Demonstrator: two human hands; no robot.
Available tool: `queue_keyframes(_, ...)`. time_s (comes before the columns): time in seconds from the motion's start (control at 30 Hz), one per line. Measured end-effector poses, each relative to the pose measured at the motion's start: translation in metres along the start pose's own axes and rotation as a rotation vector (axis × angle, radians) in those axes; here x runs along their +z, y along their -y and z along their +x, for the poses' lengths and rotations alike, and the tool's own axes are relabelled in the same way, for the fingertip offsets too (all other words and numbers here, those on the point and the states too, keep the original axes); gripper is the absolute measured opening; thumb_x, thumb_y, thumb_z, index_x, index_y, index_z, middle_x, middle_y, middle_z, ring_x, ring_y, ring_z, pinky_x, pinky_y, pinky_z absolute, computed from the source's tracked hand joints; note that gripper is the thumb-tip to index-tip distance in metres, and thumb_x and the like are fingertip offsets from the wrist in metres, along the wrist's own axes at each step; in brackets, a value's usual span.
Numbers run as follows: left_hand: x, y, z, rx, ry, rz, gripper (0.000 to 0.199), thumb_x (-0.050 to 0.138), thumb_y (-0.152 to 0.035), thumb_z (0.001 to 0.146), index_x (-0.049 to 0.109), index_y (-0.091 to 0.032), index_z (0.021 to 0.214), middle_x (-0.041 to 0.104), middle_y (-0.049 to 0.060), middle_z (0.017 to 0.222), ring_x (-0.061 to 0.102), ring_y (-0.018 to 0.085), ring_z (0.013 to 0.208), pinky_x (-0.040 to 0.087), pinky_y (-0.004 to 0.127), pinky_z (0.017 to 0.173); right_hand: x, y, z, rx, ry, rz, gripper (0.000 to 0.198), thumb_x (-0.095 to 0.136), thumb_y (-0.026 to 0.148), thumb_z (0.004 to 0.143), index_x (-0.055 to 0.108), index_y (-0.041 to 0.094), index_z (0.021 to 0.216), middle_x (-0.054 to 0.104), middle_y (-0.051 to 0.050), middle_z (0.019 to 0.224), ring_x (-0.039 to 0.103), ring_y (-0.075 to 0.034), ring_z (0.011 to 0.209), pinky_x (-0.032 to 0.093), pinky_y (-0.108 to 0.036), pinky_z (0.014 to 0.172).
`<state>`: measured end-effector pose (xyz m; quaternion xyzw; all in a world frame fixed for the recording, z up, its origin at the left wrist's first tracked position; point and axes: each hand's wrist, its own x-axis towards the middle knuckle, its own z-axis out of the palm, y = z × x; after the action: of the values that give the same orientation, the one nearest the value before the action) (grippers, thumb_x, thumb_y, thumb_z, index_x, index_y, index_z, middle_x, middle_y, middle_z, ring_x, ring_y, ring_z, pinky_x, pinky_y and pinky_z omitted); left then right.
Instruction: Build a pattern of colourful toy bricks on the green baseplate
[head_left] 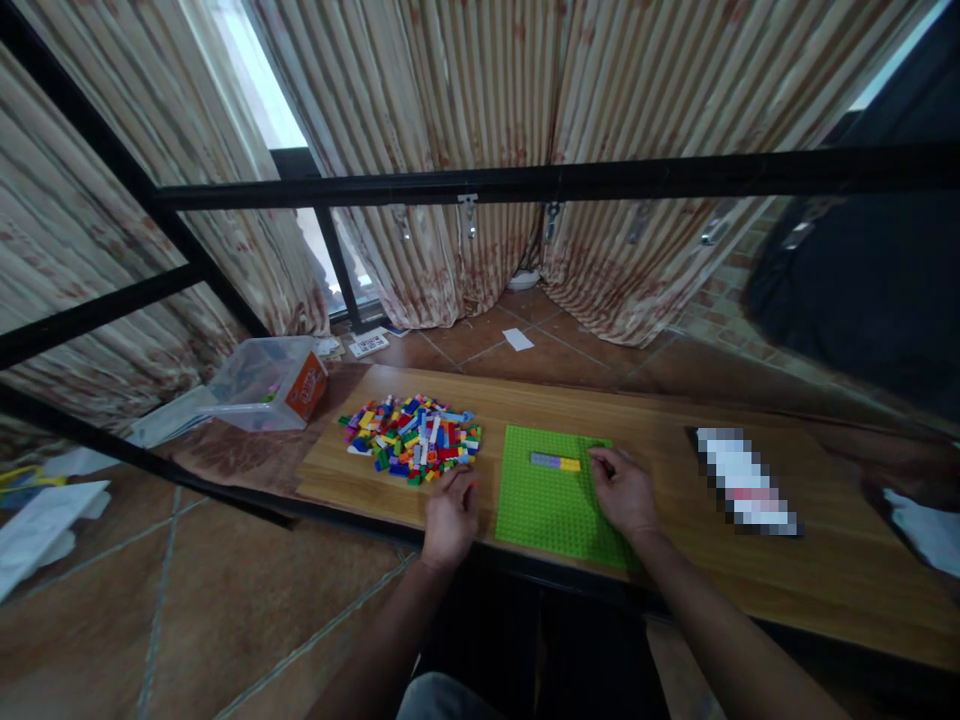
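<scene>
A green studded baseplate (555, 515) lies on the wooden table in front of me. On it sits a short row of toy bricks (555, 462), grey, purple and yellow. My right hand (622, 490) is over the plate's right edge, thumb and fingertips pinched together just right of the row; whatever is between them is too small to make out. My left hand (452, 510) rests curled at the near edge of a heap of mixed building bricks (416, 435). Its fingertips are partly hidden, and I cannot make out what they hold.
A clear plastic box (259, 385) with an orange label stands left of the heap. Toward the right of the wooden table (675, 570) lies a flat object (746, 485), blurred out by pixels. A black metal bar (480, 187) crosses ahead, before the curtains (480, 90).
</scene>
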<state>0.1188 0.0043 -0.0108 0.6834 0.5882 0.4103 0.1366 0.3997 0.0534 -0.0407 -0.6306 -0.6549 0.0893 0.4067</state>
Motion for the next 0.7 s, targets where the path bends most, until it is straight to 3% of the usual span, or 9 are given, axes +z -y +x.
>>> queue_keyframes(0.23, -0.021, 0.015, -0.006, 0.028, -0.062, 0.118, 0.021, 0.054, -0.015, 0.085, 0.067, -0.021, 0.100, 0.069, 0.006, 0.101, 0.061, 0.021, 0.098, 0.050, 0.038, 0.090, 0.000, -0.004, -0.002, -0.009, 0.001, -0.028, 0.028, 0.044, 0.037, 0.085, 0.067, 0.021, 0.093, 0.067, -0.008, 0.090, 0.063, -0.022, 0.079, 0.051, -0.038, 0.077)
queue_keyframes(0.43, -0.055, 0.044, -0.008, -0.169, -0.293, 0.300, 0.027, 0.056, -0.027, 0.085, 0.063, -0.020, 0.109, 0.064, 0.010, 0.106, 0.058, 0.026, 0.101, 0.048, 0.042, 0.091, 0.001, -0.007, -0.001, -0.026, -0.008, -0.036, 0.029, 0.044, 0.037, 0.085, 0.067, 0.022, 0.092, 0.068, -0.008, 0.089, 0.064, -0.022, 0.079, 0.051, -0.038, 0.077)
queue_keyframes(0.53, -0.063, 0.054, -0.001, -0.270, -0.283, 0.395, 0.031, 0.057, -0.033, 0.084, 0.062, -0.018, 0.110, 0.064, 0.011, 0.101, 0.058, 0.029, 0.099, 0.048, 0.043, 0.088, 0.001, -0.007, -0.001, -0.022, -0.006, -0.031, 0.029, 0.044, 0.038, 0.085, 0.067, 0.022, 0.093, 0.067, -0.008, 0.089, 0.064, -0.022, 0.078, 0.051, -0.038, 0.076)
queue_keyframes(0.7, -0.058, 0.055, 0.008, -0.313, -0.224, 0.487, 0.034, 0.057, -0.034, 0.083, 0.063, -0.014, 0.110, 0.066, 0.012, 0.094, 0.060, 0.030, 0.095, 0.048, 0.044, 0.086, 0.001, -0.007, -0.001, -0.017, 0.005, -0.025, 0.030, 0.044, 0.039, 0.085, 0.067, 0.020, 0.092, 0.066, -0.008, 0.087, 0.063, -0.022, 0.076, 0.051, -0.038, 0.075)
